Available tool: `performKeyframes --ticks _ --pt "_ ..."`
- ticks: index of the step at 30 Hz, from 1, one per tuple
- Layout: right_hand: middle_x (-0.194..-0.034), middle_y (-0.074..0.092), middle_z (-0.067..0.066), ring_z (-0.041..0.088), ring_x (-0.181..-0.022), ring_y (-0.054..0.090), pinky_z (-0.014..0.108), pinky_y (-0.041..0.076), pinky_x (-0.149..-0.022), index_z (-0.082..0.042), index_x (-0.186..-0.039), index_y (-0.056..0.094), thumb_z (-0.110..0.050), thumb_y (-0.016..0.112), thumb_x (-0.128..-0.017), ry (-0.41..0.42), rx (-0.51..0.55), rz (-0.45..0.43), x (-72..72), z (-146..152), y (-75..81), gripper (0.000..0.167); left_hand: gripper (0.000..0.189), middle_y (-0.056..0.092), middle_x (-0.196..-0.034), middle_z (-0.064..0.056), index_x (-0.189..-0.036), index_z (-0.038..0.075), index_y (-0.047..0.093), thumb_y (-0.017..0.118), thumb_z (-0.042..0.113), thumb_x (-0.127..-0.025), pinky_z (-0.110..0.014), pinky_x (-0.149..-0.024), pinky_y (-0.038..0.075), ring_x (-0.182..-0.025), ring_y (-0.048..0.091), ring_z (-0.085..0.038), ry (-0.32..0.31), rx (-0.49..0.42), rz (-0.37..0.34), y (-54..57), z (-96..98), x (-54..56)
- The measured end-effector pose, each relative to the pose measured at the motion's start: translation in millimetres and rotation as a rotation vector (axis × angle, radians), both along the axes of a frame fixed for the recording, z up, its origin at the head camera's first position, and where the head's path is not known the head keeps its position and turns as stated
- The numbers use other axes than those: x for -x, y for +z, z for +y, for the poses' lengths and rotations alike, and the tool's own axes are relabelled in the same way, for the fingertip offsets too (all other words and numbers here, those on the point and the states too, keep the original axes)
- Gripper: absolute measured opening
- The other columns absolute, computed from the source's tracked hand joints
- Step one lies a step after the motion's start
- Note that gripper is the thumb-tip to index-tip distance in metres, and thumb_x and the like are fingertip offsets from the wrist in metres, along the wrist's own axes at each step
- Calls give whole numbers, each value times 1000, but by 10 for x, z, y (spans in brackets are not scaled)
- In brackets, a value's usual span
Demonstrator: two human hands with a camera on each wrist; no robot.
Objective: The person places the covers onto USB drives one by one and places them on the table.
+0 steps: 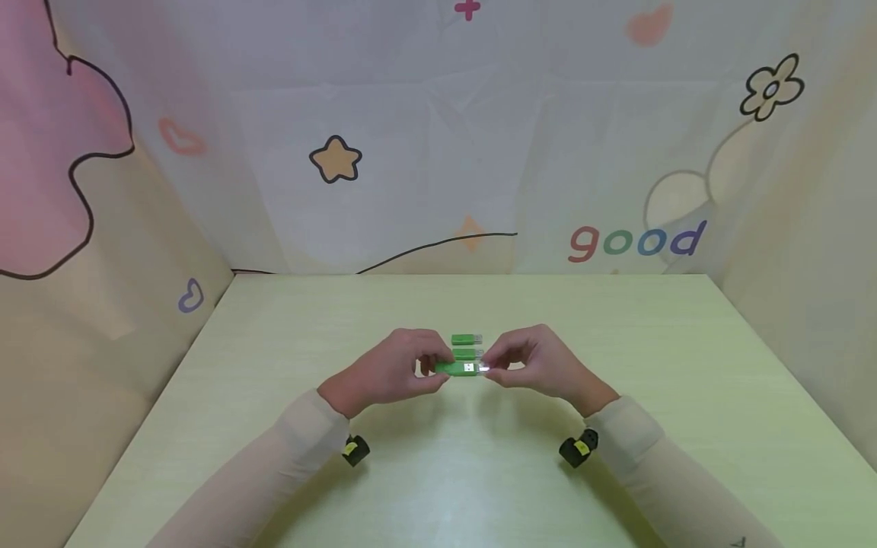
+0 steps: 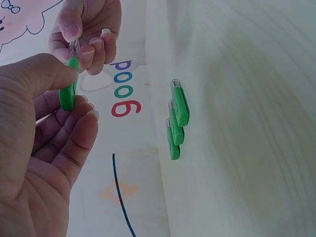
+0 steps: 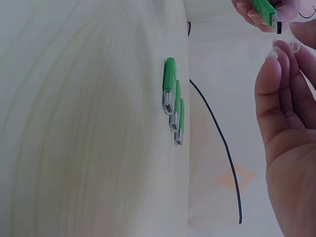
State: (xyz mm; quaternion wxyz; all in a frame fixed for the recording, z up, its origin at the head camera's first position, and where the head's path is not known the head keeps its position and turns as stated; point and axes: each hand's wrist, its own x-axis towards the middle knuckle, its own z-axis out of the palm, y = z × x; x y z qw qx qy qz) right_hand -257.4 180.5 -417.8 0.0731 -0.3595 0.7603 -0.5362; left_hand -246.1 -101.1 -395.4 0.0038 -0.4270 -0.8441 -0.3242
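Observation:
Between the thumb and fingers of my left hand [image 1: 393, 369] is a green USB flash drive [image 2: 69, 94], held above the table. Its bare metal plug [image 3: 276, 23] points toward the right hand. My right hand [image 1: 537, 364] pinches a small clear cap [image 3: 295, 47] at the plug end; the right wrist view shows a slight gap between cap and plug. Beyond the hands, three more green flash drives [image 2: 180, 106] with clear caps on lie in a row on the table. Only two of the lying drives [image 1: 467, 339] show plainly in the head view.
The pale wooden-looking table [image 1: 438, 472] runs back to a printed cloth backdrop [image 1: 438, 152] with cloth sides. A small black device with a yellow mark [image 1: 355, 450] is at the left wrist, and a similar black device [image 1: 578, 447] is at the right.

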Motion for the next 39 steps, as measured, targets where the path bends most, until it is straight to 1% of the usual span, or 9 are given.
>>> performKeyframes --ticks 2,7,9,14,18,21,29,36,39 --pt "-94 77 11 16 -77 69 33 62 -77 0 -101 78 -1 79 -86 7 4 15 0 -11 -2 15 14 70 -97 2 -102 11 74 75 6 -89 -19 -71 56 -77 63 -10 -3 -1 5 -3 3 4" --pt "-93 77 7 15 -77 69 35 62 -75 -4 -98 79 -2 81 -85 10 10 46 -1 -33 -3 14 13 70 -97 1 -102 9 74 75 5 -89 -31 -71 60 -77 63 -11 -10 -10 8 -21 15 18" --pt "-93 77 8 15 -77 69 35 62 -75 -6 -98 79 -2 80 -85 14 16 51 4 -34 -9 14 14 70 -98 0 -102 8 74 75 6 -89 -32 -71 60 -77 63 -12 -9 -7 8 -25 20 20" --pt "-94 77 9 15 -77 69 32 62 -75 -7 -99 80 -2 81 -85 12 21 48 12 -28 -17 15 15 70 -98 1 -104 9 75 76 7 -89 -23 -70 57 -77 63 -13 -6 5 13 -21 37 25" --pt "-94 77 10 14 -77 69 32 62 -76 -7 -100 80 -2 81 -85 9 17 54 12 -27 -13 15 15 70 -97 1 -104 9 74 76 7 -89 -23 -71 57 -77 63 -12 -10 -2 14 -7 43 15" --pt "-95 77 12 14 -77 69 33 62 -76 -5 -101 79 -1 80 -85 12 14 61 4 -26 -7 16 15 70 -97 1 -103 10 74 76 7 -89 -21 -70 56 -77 62 -10 -15 -6 23 3 48 7" --pt "-94 77 9 15 -77 70 32 61 -79 -7 -99 79 -3 80 -86 -11 -13 29 -16 -26 4 14 15 69 -97 2 -103 11 74 75 7 -89 -19 -69 54 -76 62 -10 -27 3 45 -9 60 12" --pt "-94 77 12 15 -77 70 32 61 -77 -6 -99 79 -2 79 -87 8 12 35 -22 -20 -20 13 14 69 -98 0 -103 11 74 74 7 -90 -18 -70 54 -76 61 -9 -42 23 64 13 80 1" --pt "-94 77 11 15 -78 70 32 61 -77 -8 -98 80 -3 80 -86 6 14 38 -22 -19 -26 13 14 68 -98 1 -103 11 74 75 7 -89 -18 -69 54 -75 61 -10 -42 26 70 15 88 -2"
